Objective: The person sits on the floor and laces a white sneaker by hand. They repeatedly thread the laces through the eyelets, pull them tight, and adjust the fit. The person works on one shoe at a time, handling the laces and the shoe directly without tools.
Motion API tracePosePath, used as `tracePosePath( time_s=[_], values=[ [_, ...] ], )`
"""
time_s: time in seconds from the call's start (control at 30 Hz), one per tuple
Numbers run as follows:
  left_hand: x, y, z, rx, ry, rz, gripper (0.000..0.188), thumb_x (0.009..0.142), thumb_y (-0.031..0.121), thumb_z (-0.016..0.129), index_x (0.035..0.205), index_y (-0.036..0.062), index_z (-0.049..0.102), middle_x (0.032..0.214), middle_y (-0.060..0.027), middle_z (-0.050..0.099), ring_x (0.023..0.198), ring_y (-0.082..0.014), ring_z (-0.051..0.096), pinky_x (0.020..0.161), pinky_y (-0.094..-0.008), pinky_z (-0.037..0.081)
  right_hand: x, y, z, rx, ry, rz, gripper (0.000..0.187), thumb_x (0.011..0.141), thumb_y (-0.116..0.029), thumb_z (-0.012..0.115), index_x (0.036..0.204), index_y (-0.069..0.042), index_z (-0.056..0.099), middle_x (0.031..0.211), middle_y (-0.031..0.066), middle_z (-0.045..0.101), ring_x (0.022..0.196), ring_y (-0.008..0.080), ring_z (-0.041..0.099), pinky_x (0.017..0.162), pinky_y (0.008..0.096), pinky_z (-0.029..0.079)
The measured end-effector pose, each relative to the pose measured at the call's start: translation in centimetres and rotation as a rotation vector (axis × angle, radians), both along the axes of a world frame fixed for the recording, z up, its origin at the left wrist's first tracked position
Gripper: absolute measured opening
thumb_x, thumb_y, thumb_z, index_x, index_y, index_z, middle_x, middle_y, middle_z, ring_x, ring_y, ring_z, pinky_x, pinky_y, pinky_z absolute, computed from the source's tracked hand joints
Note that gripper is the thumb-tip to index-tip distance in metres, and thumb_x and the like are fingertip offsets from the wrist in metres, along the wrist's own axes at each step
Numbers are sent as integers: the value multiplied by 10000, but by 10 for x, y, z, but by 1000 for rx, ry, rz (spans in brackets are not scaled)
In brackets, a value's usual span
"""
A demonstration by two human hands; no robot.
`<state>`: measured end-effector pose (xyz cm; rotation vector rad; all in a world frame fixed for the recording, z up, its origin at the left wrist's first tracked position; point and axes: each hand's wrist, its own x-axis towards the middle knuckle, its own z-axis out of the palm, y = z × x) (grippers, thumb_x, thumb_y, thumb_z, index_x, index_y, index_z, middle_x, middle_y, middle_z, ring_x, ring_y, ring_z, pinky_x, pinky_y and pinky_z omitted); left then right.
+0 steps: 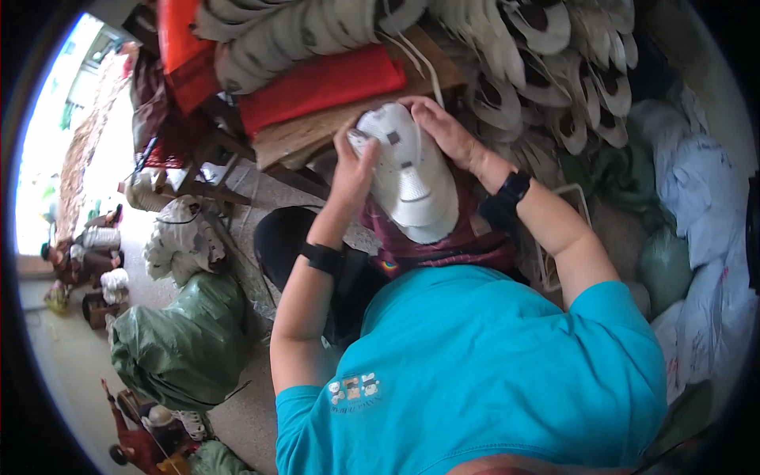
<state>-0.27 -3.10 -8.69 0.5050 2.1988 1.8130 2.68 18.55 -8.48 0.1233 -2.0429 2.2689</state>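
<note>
Between my two hands is a white shoe upper (404,170) with small dark square patches, its rounded end pointing toward me above my lap. My left hand (355,162) grips its left edge, the thumb lying on top. Along the opposite upper edge, my right hand (445,131) is curled with its fingers reaching over the far end. Part of the fingers of both hands is hidden beneath the piece. A maroon cloth (443,257) covers my lap under it.
Just ahead stands a wooden table (293,146) with red cloth (324,87) and a row of nested grey uppers (301,43). Strung shoe uppers (546,79) hang at the far right. Green sacks (182,340) lie left, pale sacks (708,206) right. Other people (146,427) sit farther left.
</note>
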Motion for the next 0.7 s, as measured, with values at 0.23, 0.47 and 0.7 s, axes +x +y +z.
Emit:
tracePosePath(
  time_s=[0.23,0.47,0.7],
  values=[
    [-12,-22,-31,54,76,47,577,1009,313,527,1465,96,247,1283,-118,481,1101,-184,499,994,-315,390,84,148,-53,169,-517,-238,282,997,-270,547,1134,-44,647,1003,44,677,899,138,643,772,285,510],
    [-6,-7,-18,39,79,21,572,1031,329,499,1485,110,229,1153,-48,494,977,-98,472,920,-259,392,239,247,-184,204,-955,-581,230,893,-231,661,1005,-32,687,785,34,645,664,147,599,568,303,476],
    [-2,-6,-14,-32,129,69,591,1038,360,477,1503,102,219,1212,-77,476,1056,-120,466,981,-271,367,236,232,-274,865,-928,-936,280,826,-227,677,996,-5,696,896,163,700,767,300,676,648,386,534]
  ],
)
